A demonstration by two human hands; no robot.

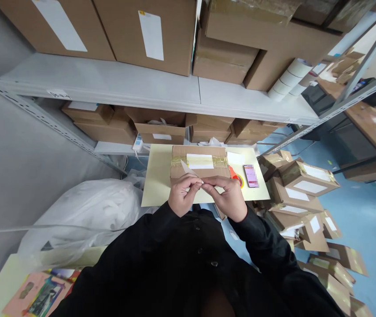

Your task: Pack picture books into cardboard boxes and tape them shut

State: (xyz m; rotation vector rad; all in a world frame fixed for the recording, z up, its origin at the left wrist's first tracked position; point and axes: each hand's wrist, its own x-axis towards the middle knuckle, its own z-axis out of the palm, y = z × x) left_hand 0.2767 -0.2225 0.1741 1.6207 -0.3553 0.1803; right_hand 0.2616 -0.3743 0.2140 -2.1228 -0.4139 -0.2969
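Two hands meet at the near edge of the box (198, 164), which serves as landmark. Far left of the box a big white plastic bag (85, 215) bulges, glossy and crumpled, against the grey wall. The pale yellow worktop (156, 180) under the box is flat, matte and rectangular. The box itself is brown cardboard, low and oblong, sealed with shiny clear tape and bearing one white label. The left hand (182, 195) and the right hand (228, 197) are close together, fingertips pinching one thin white slip (190, 172), a papery pointed strip, just over the box's front edge; the hands hide that edge. Right of the box lie one white sheet (236, 158), one orange-handled tool (234, 174), partly behind the right hand, and one phone (251, 175) with a pink screen. Farther right, a heap of small taped cartons (302, 193) spills over the blue floor, too many to count. Behind the box, grey metal shelving (108, 81) carries large plain cartons.
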